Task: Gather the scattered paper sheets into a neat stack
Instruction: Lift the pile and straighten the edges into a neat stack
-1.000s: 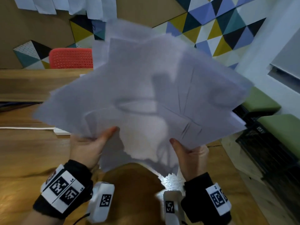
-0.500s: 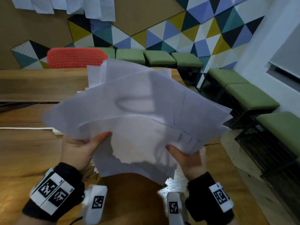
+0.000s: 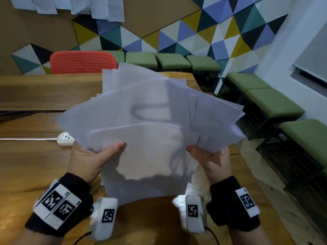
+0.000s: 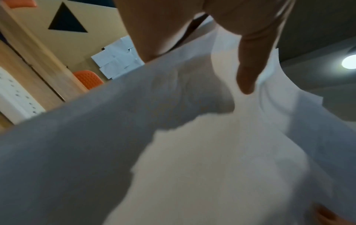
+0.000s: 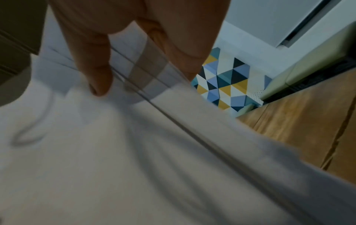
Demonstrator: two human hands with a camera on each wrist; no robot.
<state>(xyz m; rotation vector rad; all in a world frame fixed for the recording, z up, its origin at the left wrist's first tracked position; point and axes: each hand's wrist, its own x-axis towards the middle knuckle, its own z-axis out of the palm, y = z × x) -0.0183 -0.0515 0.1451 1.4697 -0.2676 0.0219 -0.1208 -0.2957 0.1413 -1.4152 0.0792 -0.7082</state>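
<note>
A loose, fanned bundle of white paper sheets [image 3: 152, 124] is held up in the air above the wooden table [image 3: 35, 167], its edges uneven and splayed to both sides. My left hand [image 3: 92, 158] pinches the bundle's lower left part, thumb on top and fingers hidden beneath. My right hand [image 3: 212, 160] pinches the lower right part the same way. In the left wrist view the sheets [image 4: 173, 152] fill the frame under my thumb [image 4: 248, 71]. The right wrist view shows the sheets [image 5: 134, 152] with my thumb [image 5: 96, 76] pressed on them.
A white power strip [image 3: 65, 138] with its cable lies on the table to the left. A red perforated chair [image 3: 82, 62] stands behind the table. Green cushioned benches [image 3: 272, 101] line the back and right walls. More white sheets [image 3: 74, 5] hang on the wall.
Both hands have lowered and tilted the bundle away from the camera, so the chair and benches behind it now show. Both grips stay the same.
</note>
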